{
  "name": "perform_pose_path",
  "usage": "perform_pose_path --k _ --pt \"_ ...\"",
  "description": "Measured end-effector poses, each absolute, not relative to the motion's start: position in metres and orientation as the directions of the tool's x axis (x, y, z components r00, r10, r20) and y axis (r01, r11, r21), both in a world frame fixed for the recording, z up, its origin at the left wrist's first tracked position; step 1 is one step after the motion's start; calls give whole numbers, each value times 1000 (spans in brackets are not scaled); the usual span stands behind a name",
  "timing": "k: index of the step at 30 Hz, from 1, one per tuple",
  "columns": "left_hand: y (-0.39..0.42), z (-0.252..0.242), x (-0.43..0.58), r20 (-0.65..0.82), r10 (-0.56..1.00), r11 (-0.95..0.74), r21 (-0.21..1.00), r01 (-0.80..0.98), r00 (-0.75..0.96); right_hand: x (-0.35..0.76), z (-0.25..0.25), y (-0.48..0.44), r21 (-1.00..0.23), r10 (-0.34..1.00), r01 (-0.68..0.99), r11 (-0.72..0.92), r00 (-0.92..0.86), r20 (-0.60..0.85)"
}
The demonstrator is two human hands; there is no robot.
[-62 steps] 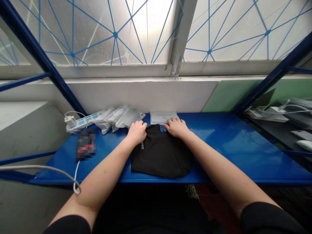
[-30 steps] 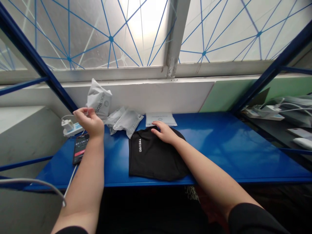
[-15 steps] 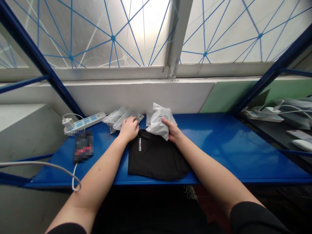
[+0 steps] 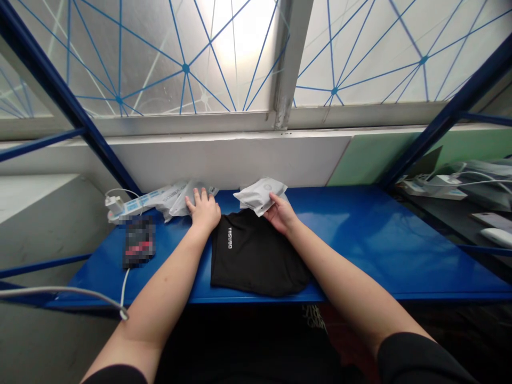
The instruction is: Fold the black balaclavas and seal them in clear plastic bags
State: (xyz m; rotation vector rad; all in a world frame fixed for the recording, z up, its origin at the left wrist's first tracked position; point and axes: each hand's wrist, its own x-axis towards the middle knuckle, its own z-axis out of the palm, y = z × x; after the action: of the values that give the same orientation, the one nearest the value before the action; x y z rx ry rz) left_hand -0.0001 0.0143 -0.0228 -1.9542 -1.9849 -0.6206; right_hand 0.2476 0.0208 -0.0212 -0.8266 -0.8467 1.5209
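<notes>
My left hand (image 4: 205, 210) has its fingers spread and rests against the pale plastic packets (image 4: 174, 200) at the back left of the blue table (image 4: 360, 240). Between the thumb and fingers of my right hand (image 4: 281, 212) is a white plastic packet (image 4: 260, 193), raised just behind the black cloth. That black cloth (image 4: 260, 261), folded flat with white lettering near its left edge, lies in front of me between my forearms. What the packets contain is hidden.
Left of the packets lies a white power strip (image 4: 134, 205) with a plug in it. A blurred dark object (image 4: 138, 242) with a cable sits in front of it. Blue metal posts (image 4: 432, 117) slope up at both sides; a windowed wall stands behind. A cable crosses my left forearm.
My left hand has shifted left, pushing the pale packets toward the power strip, and its fingers have spread. The packet in my right hand has tipped flatter and lower.
</notes>
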Motion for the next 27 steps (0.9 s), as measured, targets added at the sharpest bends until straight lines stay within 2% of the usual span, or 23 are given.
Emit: perform_pose_path --k 4,7,10,14,18,22,25,27 --pt "5 -12 10 624 775 -261 178 949 96 248 -27 23 -816 993 -566 -116 -85 -83" --pt "-7 -6 26 632 699 -513 116 851 335 244 -26 19 -821 991 -560 -112 -127 -49" --pt "-16 -6 44 570 666 -611 46 790 482 237 -22 10 -819 969 -565 -98 -242 51" --pt "-13 -12 50 590 705 -560 123 819 393 232 -19 2 -845 932 -530 -74 -337 130" --pt "-2 -18 36 672 691 -551 253 795 265 231 -28 2 -948 917 -319 -7 -380 121" --pt "3 -21 24 734 640 -610 302 733 230 230 -34 -2 -964 894 -115 239 -361 265" --pt "3 -20 23 759 617 -632 319 706 208 231 -29 -9 -879 814 26 476 -391 429" --pt "4 -21 25 742 628 -635 317 704 232 232 -26 -12 -814 785 107 570 -362 502"
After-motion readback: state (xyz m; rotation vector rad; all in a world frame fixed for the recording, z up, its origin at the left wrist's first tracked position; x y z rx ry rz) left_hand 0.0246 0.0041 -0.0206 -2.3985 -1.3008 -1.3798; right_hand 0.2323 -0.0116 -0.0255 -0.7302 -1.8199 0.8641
